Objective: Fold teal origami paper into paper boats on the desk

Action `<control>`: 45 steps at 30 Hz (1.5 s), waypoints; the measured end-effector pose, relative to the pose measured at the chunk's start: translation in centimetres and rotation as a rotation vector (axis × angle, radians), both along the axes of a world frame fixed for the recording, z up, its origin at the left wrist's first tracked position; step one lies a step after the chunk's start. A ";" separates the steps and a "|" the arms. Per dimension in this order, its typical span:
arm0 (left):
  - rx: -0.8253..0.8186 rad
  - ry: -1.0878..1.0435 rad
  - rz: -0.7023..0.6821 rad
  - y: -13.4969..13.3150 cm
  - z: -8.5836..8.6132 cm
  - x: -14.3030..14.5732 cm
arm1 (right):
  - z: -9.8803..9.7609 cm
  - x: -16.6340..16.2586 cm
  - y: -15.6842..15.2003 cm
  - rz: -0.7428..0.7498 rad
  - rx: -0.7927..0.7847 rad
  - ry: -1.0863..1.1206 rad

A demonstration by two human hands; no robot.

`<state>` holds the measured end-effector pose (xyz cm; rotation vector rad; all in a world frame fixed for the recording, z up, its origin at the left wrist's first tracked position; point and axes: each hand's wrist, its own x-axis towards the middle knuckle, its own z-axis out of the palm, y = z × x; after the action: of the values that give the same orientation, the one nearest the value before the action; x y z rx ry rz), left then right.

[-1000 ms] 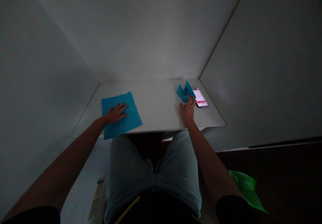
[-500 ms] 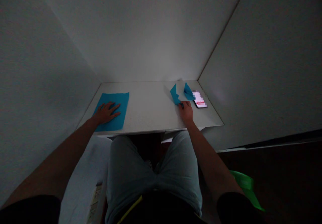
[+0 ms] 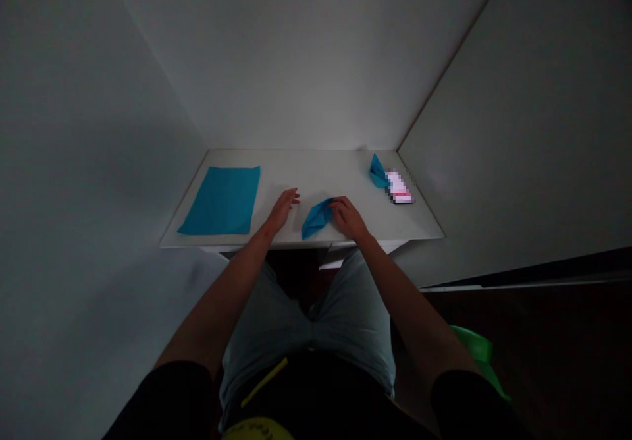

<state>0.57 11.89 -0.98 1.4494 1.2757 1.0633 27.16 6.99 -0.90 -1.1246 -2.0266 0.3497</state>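
My right hand (image 3: 347, 217) grips one end of a folded blue paper boat (image 3: 315, 219) near the front of the white table. To its left, my left hand (image 3: 283, 208) hovers with fingers apart, holding nothing, a short gap from the boat. Flat on the table's left side lies a blue paper sheet (image 3: 224, 201). A second folded blue paper boat (image 3: 378, 172) stands at the back right, by the phone.
A phone (image 3: 399, 188) with a lit screen lies at the right of the white table (image 3: 405, 224). Walls (image 3: 306, 84) enclose the table at the back and both sides. Something green (image 3: 476, 344) is low on the right.
My left hand has lifted off the blue sheet and moved right. My right hand has brought the paper boat left and toward me, turning it. The view has shifted slightly.
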 end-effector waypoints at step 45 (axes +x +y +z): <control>0.224 0.111 -0.187 -3.0 0.5 2.1 | 0.3 -3.9 2.3 -0.374 -0.360 0.103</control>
<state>2.64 8.85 -0.53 1.7816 1.0978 1.0370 23.27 9.33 -0.64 -1.6378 -1.6563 0.5805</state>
